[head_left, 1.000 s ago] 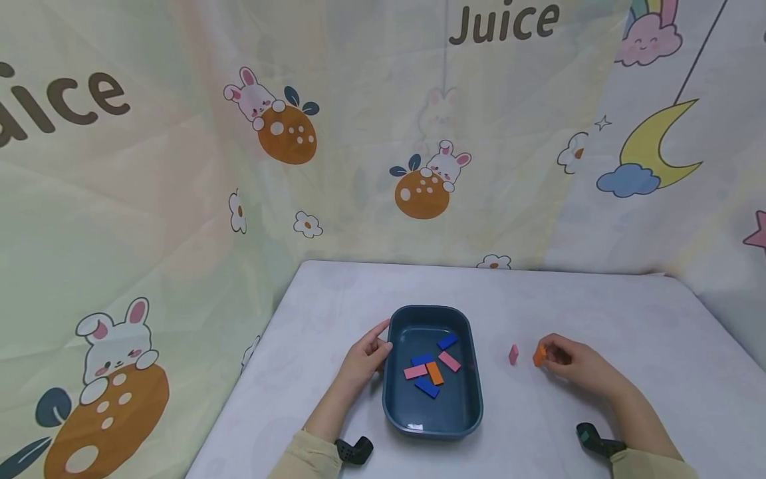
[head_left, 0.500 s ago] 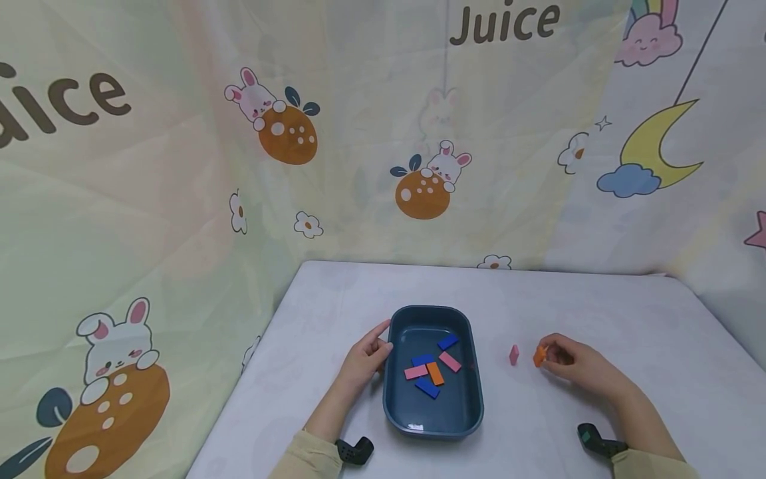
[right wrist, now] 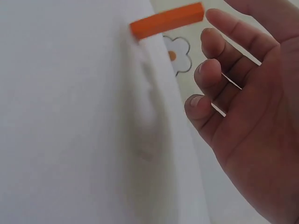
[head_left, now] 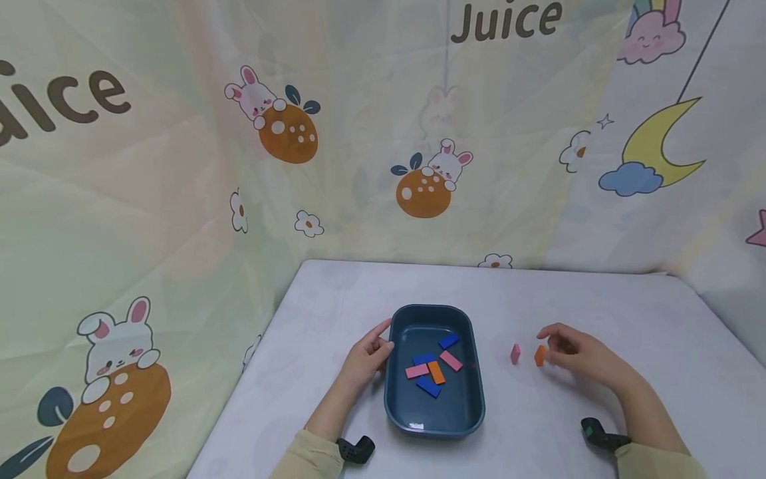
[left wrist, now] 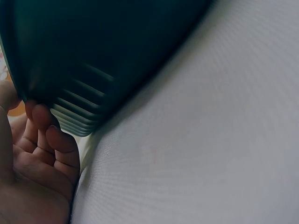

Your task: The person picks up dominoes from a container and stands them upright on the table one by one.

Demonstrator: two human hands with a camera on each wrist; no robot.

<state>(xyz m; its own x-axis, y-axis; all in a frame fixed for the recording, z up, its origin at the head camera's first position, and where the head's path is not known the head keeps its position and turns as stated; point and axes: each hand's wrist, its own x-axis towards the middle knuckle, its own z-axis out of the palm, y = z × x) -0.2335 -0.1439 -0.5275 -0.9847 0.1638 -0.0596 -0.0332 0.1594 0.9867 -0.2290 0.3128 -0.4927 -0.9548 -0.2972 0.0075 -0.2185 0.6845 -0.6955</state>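
Note:
My left hand (head_left: 362, 360) grips the left rim of a dark blue-green tray (head_left: 433, 412); in the left wrist view its curled fingers (left wrist: 65, 144) lie against the tray's ribbed outer side. On the white table to the right, an orange domino (head_left: 540, 356) stands upright on its short end. A pink domino (head_left: 515, 354) stands a little to its left, also on end. My right hand (head_left: 583, 356) is just right of the orange domino, fingers spread and loosely bent, holding nothing. The right wrist view shows the orange domino (right wrist: 168, 20) close by the fingertips.
Inside the tray lie several flat dominoes: blue (head_left: 428, 386), pink (head_left: 451, 360) and orange (head_left: 436, 373). A printed cloth (head_left: 359, 133) hangs behind the table. Each wrist wears a black device, such as the right wrist camera (head_left: 601, 436).
My right hand has let go of the orange domino, opened its fingers and drawn slightly to the right. The domino stays standing. My left hand and the tray hold their place.

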